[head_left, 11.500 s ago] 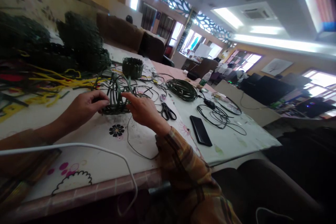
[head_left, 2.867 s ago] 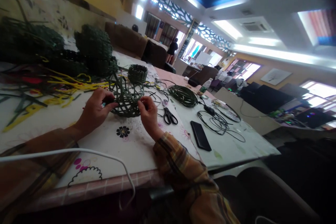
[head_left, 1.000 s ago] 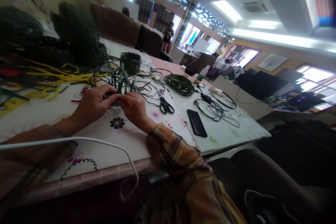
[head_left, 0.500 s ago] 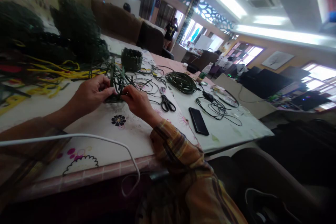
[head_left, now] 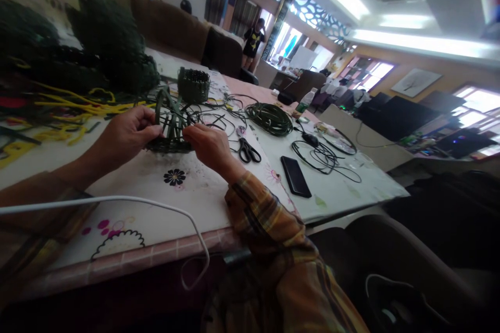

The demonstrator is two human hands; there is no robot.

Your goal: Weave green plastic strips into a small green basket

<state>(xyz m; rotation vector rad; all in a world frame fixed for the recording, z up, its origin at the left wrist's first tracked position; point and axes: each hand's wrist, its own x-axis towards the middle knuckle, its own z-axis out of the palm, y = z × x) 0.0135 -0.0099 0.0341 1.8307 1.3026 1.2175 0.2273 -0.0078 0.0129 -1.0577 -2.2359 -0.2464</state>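
Observation:
A small woven basket (head_left: 170, 144) of dark green strips, its loose upright ends splayed at the top, rests on the table between my hands. At its left side, my left hand (head_left: 130, 132) pinches the edge between thumb and fingers. My right hand (head_left: 211, 146) grips the opposite edge, its fingertips partly hidden behind the knuckles. Just beyond stands another woven green basket (head_left: 193, 86), cylindrical with an open top. Loose thin green strips (head_left: 219, 119) lie tangled behind my right hand. Black-handled scissors (head_left: 248, 151) lie to the right of that hand.
On the right are a coil of green strip (head_left: 269, 118), a phone (head_left: 296, 177), black cable loops (head_left: 322, 158) and a bottle (head_left: 305, 100). Yellow strips (head_left: 74, 104) and dark green bundles (head_left: 105, 31) fill the left. A white cable (head_left: 156, 205) crosses in front. A person (head_left: 253, 44) stands far back.
My hands have moved farther apart, the right one shifting right and the left one slightly left. More of the basket's woven lower part now shows between them.

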